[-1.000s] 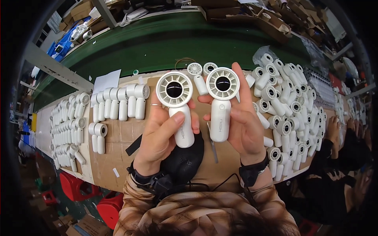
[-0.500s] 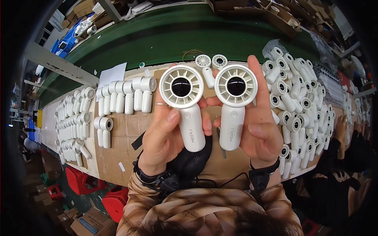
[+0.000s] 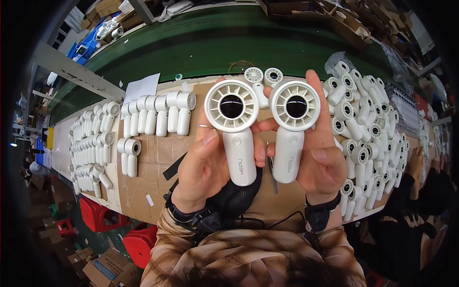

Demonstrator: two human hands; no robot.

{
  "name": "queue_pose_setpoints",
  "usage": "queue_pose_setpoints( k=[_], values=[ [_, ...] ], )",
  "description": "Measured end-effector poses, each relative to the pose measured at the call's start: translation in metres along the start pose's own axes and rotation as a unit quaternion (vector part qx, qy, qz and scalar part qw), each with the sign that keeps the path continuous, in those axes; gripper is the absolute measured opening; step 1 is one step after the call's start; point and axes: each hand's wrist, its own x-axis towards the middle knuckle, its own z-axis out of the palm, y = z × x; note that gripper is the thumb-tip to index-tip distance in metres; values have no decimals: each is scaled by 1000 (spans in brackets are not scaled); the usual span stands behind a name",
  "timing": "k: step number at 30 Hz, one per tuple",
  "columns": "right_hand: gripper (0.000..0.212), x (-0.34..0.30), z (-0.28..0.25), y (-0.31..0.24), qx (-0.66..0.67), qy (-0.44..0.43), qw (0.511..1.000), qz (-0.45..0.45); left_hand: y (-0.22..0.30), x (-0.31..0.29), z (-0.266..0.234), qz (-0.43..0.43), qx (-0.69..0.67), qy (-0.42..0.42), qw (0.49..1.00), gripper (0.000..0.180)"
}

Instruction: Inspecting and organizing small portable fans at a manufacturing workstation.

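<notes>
Two white handheld fans are held up side by side over the work table, their round slatted heads with dark centres facing me. My left hand (image 3: 200, 165) is closed around the left handheld fan (image 3: 240, 160), thumb near its head. The right handheld fan (image 3: 288, 158) rests in my right hand (image 3: 326, 160), whose fingers curl behind it while one finger points up past the head. Each handle has a small round button below the head. Behind them, two more fans (image 3: 273, 76) lie on the table, partly hidden by the held ones.
Rows of white fans (image 3: 184, 122) lie on the cardboard (image 3: 153, 153) and farther left. A large heap of fans (image 3: 366, 143) covers the right side. Beyond the table runs a green conveyor belt (image 3: 210, 48). Red stools (image 3: 141, 244) stand lower left. Another person's arm (image 3: 416, 165) shows at the right.
Both hands and fans sit slightly farther right in the view, and the surroundings have shifted a little too. Both fans stay held, with their fronts still facing me.
</notes>
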Motion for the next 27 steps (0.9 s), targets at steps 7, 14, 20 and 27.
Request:
queue_pose_setpoints(
  k=[7,14,20,27],
  values=[
    [95,0,-2,2,29,-2,1000,7,3,-1,-6,-47,-20,-17,999,61],
    [94,1,-3,3,49,-2,999,17,3,-1,-11,-62,-19,-29,997,59],
    [91,1,-3,5,55,-12,998,15,5,-2,-11,-66,-24,-20,997,58],
    [93,1,0,6,-4,23,1000,21,5,2,-9,-67,-26,-23,997,60]
  ],
)
